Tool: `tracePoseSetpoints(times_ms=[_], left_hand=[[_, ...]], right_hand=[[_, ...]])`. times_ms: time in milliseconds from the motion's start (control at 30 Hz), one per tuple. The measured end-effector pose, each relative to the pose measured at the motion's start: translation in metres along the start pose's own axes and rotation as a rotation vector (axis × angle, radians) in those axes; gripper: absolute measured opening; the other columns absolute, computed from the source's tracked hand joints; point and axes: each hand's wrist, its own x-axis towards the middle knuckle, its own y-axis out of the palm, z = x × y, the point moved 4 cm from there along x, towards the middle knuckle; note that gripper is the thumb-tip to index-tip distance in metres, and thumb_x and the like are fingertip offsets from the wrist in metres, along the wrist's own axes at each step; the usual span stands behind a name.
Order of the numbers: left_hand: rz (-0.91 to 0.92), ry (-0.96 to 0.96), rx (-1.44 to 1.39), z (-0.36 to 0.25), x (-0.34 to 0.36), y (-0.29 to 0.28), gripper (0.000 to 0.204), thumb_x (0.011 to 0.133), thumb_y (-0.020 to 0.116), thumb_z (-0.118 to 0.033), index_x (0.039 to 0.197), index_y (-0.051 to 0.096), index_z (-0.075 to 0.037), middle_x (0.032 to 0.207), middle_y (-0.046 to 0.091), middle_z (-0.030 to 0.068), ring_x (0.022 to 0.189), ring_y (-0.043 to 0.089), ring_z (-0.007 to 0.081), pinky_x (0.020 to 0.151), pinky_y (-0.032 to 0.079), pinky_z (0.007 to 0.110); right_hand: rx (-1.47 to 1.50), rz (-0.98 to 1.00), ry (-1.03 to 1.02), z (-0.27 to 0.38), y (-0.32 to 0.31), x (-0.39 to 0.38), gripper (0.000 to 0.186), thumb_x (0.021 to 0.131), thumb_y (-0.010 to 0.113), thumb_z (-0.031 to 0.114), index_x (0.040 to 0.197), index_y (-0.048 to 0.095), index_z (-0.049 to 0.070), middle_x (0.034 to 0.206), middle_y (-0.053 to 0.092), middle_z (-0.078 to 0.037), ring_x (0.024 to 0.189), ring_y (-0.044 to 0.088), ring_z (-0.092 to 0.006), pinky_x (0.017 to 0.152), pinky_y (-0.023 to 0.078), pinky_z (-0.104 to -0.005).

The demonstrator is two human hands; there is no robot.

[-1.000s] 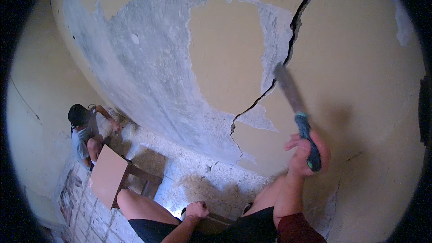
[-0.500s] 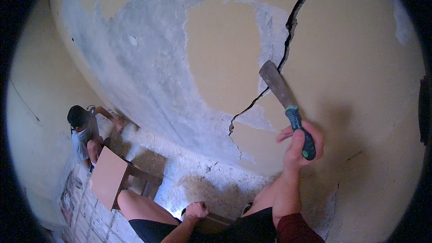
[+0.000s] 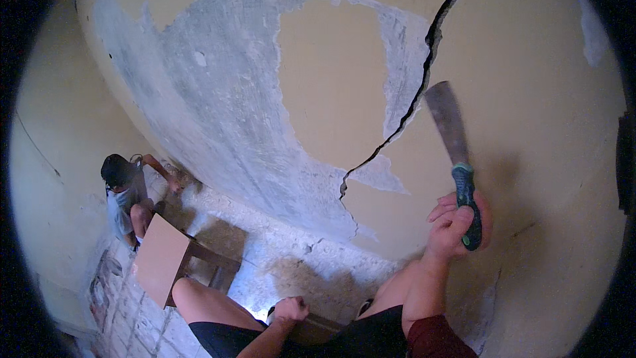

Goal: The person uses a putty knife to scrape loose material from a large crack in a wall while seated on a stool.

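My right hand (image 3: 457, 224) is wrapped round the dark green grip of a paint scraper (image 3: 449, 122). Its flat, worn metal blade points up, and the tip sits just right of a long black crack (image 3: 424, 79) in the wall. Whether the blade touches the wall I cannot tell. Between my knees, low in the view, my left hand (image 3: 291, 309) is closed; what it holds, if anything, is hidden. The wall (image 3: 331, 79) is beige paint, with a wide scraped patch (image 3: 218, 59) of bare grey-white plaster left of the crack.
A person (image 3: 129, 195) in a grey shirt and dark cap crouches at the far left, one arm toward the wall's foot. A wooden stool (image 3: 159, 262) with a pinkish top stands by my left knee. Pale debris (image 3: 311, 252) litters the floor along the wall.
My right hand has moved right and slightly down with the scraper, whose blade has swung from across the crack to its right side. My left hand has stayed put.
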Motion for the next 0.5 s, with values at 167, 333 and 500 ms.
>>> tracePoseSetpoints(times_ms=[167,333,500], left_hand=[[0.024,-0.004,-0.001,0.002,-0.005,0.000,0.042,0.074,0.057,-0.045,0.102,0.064,-0.015,0.094,0.066,0.0163,0.089,0.063,0.0340,0.079,0.050,0.045],[0.038,-0.003,-0.023,-0.001,0.000,-0.002,0.044,0.074,0.058,-0.046,0.104,0.064,-0.015,0.095,0.066,0.0165,0.090,0.063,0.0338,0.080,0.050,0.044],[0.011,-0.013,-0.007,0.003,-0.004,0.000,0.045,0.074,0.057,-0.046,0.105,0.063,-0.014,0.095,0.066,0.0170,0.089,0.063,0.0342,0.080,0.050,0.045]], right_hand=[[-0.109,0.146,0.016,0.004,0.026,0.007,0.033,0.086,0.055,0.016,0.110,0.052,-0.006,0.057,0.056,-0.016,0.045,0.053,-0.0214,0.042,0.046,-0.0322],[-0.009,0.018,-0.122,-0.004,-0.004,-0.002,0.031,0.086,0.056,0.016,0.109,0.054,-0.005,0.063,0.060,-0.018,0.049,0.057,-0.0230,0.046,0.048,-0.0341],[-0.201,0.234,-0.114,0.013,0.026,0.006,0.031,0.087,0.055,0.017,0.109,0.054,-0.005,0.065,0.061,-0.020,0.048,0.058,-0.0232,0.047,0.048,-0.0332]])
